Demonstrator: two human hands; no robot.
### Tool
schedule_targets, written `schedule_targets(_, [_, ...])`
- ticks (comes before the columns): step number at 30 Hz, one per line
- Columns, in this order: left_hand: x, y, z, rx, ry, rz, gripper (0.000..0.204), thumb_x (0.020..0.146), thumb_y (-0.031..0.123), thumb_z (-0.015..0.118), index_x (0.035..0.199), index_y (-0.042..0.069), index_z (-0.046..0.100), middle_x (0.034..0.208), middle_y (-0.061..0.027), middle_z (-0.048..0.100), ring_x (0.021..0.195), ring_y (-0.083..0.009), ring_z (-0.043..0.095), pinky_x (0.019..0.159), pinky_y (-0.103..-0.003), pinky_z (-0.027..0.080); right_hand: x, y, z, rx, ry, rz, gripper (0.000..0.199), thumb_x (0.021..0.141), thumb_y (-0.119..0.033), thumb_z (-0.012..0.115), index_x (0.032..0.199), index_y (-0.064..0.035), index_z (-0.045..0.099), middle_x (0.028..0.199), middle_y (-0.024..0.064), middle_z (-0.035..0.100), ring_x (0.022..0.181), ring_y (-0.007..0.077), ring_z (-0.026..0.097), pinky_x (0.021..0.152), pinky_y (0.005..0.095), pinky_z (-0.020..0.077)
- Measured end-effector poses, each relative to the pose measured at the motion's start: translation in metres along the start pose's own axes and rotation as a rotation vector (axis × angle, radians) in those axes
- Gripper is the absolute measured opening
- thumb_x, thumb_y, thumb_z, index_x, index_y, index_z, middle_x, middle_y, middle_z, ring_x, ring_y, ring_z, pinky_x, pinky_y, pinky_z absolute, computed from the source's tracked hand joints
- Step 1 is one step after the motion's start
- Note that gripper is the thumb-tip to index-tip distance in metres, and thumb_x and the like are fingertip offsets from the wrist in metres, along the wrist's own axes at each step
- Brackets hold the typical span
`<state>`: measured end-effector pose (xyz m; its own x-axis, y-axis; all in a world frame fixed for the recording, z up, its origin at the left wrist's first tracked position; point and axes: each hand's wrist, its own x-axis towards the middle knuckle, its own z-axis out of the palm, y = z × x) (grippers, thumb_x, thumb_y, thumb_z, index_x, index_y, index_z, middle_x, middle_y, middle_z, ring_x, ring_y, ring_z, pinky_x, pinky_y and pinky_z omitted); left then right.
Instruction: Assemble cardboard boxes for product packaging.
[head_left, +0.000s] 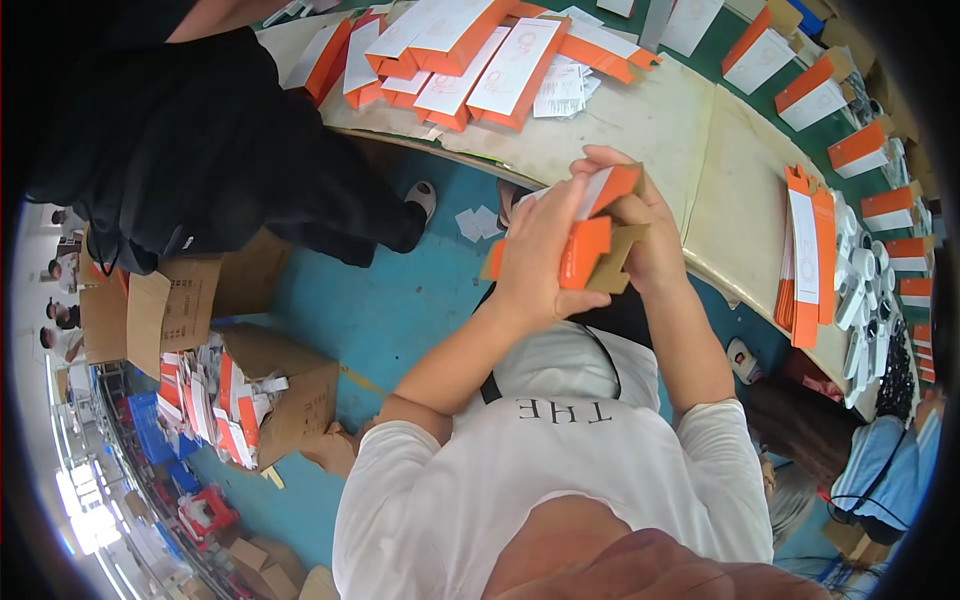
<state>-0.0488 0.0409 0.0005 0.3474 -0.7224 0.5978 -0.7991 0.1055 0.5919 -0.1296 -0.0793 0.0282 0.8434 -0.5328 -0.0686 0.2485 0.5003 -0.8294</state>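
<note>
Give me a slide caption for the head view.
Left hand and right hand hold an open-flapped orange carton beside a carton-laden worktable.

White papers (477, 223) lie on the blue floor (365, 305) near a shoe (425, 197), well apart from a brown carton (308, 400).

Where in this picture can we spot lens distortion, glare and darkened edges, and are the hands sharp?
Head view: the table bows toward the rim; head view: a bright patch burns out at lower left, and the corners go black; head view: left hand and right hand look fairly sharp.
</note>
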Motion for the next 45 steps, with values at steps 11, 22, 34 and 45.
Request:
schedule_targets(11, [0.007,0.014,-0.002,-0.900,0.281,-0.510,0.052,0.080,0.017,0.051,0.125,0.000,0.034,0.114,-0.0138,0.046,0.108,-0.0187,0.044,0.095,-0.032,0.034,-0.021,0.026,0.018,0.094,-0.088,-0.174,0.059,0.081,-0.010,0.036,0.137,0.0007,0.025,0.135,0.0117,0.034,0.124,0.0183,0.033,0.103,0.0305,0.0264])
schedule_targets(22, [-0.011,-0.022,0.009,-0.262,0.439,-0.035,0.024,0.086,0.026,0.056,0.088,0.003,0.059,0.115,-0.0240,0.050,0.101,-0.0302,0.052,0.085,-0.037,0.042,-0.010,0.027,0.019,-0.141,-0.122,-0.243,0.052,0.087,-0.013,0.034,0.137,0.0012,0.028,0.138,0.0153,0.034,0.129,0.0220,0.030,0.106,0.0330,0.0204])
schedule_targets(34, [-0.010,-0.023,0.005,-0.250,0.309,0.106,0.045,0.074,0.032,0.071,0.107,0.009,0.050,0.110,-0.0173,0.051,0.098,-0.0277,0.051,0.081,-0.036,0.044,0.000,0.024,-0.010,-0.156,-0.271,-0.105,0.033,0.076,0.004,0.043,0.102,-0.0019,0.062,0.123,0.0150,0.049,0.113,0.0236,0.048,0.095,0.0341,0.0394])
schedule_targets(45, [-0.010,-0.025,0.004,-0.356,0.264,0.137,0.039,0.069,0.031,0.076,0.091,0.007,0.055,0.110,-0.0142,0.045,0.094,-0.0272,0.053,0.077,-0.036,0.048,-0.007,0.006,-0.010,-0.477,-0.493,-0.119,0.039,0.086,-0.017,0.054,0.123,-0.0046,0.051,0.133,0.0135,0.042,0.125,0.0268,0.037,0.104,0.0364,0.0271])
